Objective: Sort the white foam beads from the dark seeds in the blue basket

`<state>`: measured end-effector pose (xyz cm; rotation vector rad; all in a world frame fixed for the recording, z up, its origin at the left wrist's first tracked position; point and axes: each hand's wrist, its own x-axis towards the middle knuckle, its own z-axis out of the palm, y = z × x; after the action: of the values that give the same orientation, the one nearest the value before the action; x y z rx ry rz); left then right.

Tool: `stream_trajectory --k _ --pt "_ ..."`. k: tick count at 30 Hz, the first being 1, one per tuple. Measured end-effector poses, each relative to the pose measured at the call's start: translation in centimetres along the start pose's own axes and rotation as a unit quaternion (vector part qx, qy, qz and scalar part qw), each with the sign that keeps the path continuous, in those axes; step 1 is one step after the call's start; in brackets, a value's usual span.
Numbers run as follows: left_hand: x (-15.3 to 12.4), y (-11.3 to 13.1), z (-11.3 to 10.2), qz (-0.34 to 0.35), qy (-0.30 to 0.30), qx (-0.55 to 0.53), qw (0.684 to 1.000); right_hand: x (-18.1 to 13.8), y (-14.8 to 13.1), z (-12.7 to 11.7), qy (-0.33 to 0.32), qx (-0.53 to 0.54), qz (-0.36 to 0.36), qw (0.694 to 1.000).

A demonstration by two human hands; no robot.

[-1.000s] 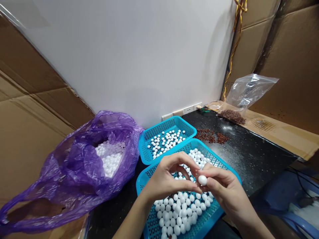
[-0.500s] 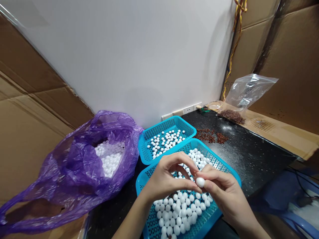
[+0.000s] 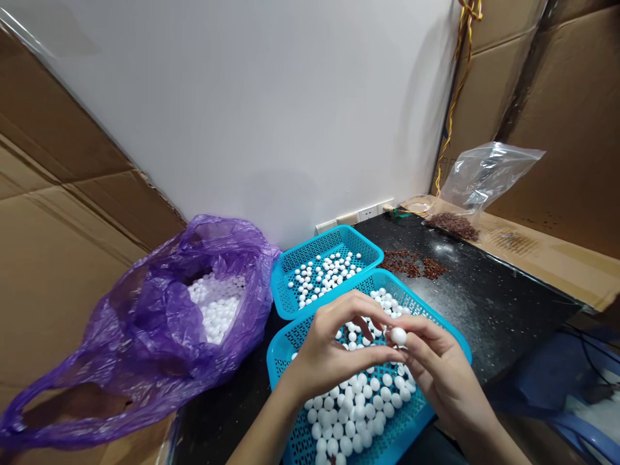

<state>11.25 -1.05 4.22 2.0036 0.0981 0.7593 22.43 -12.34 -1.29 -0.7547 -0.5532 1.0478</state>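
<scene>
A small white egg-shaped ball (image 3: 398, 336) is pinched in the fingertips of my right hand (image 3: 436, 361), above the front blue basket (image 3: 453, 329). The thumb and forefinger of my left hand (image 3: 324, 342) curve around to the same ball, their tips at its upper and lower sides. A tiny reddish-brown bit shows beside the ball at my fingertips, too small to name. Beneath my hands, many similar white balls (image 3: 346, 413) lie in the front basket, partly hidden by my hands.
Behind stands a second blue basket (image 3: 281, 284) with smaller-looking white balls. An open purple plastic bag (image 3: 121, 323) holding white balls sits left. Reddish-brown bits (image 3: 407, 263) are scattered on the black table (image 3: 513, 297). A clear zip bag (image 3: 489, 174) of brown bits stands back right.
Both hands and the white ball have moved slightly up and to the right. The ball is still at my fingertips; the view has shifted a little.
</scene>
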Motion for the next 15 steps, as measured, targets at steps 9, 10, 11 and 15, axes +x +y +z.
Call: stream_trajectory --k 9,10,11,15 --pt "0.08 0.47 -0.10 0.082 -0.021 0.163 0.983 0.11 -0.51 0.11 0.024 0.016 0.008 1.000" --pt "0.06 0.36 0.01 0.087 -0.023 0.171 0.981 0.11 -0.48 0.12 0.022 0.015 0.004 1.000" --pt "0.05 0.25 0.10 0.093 -0.023 0.176 0.980 0.12 -0.43 0.13 0.021 0.014 0.001 1.000" --pt "0.19 0.00 -0.34 0.090 -0.050 0.194 0.976 0.16 -0.22 0.02 0.019 -0.009 0.001 1.000"
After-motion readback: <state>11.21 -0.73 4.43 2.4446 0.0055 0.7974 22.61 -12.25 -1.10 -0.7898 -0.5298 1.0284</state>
